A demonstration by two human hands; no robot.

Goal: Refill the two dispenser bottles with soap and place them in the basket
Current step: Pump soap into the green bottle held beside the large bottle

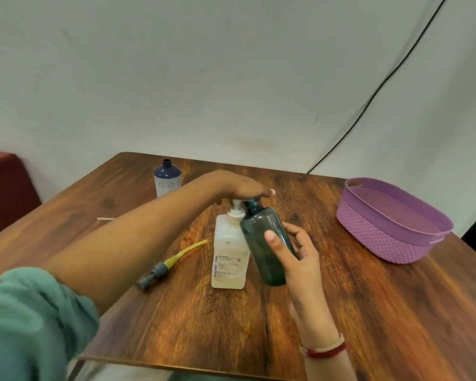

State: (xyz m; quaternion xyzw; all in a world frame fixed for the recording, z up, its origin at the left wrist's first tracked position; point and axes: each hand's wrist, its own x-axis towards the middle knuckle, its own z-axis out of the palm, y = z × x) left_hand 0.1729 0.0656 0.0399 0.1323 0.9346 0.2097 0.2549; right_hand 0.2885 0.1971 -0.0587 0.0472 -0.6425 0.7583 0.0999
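Teal dispenser bottle [261,243] – tilted, off the table [341,312], neck up against the nozzle of the white soap pump bottle [228,257]. R hand [300,259] wrapped round its body. L hand [239,185] flat on the pump head, fingers straight, pressing. 2nd dispenser bottle [167,178], blue/white, uncapped, stands far left at back. Loose pump w/ yellow tube [165,264] lies left of the soap bottle. Purple basket [396,224] well apart on the right – nothing seen in it.

Table [368,312]: wood-grain top, smooth, mild sheen. Basket [396,215]: purple plastic, moulded weave texture, matt. Dark bottle [261,229]: smoky translucent plastic, smooth, glossy. Soap bottle [227,240]: cloudy whitish plastic; label [228,264] looks like paper. Loose pump [158,269]: grey plastic. Sleeve [30,320]: green cloth, matt.
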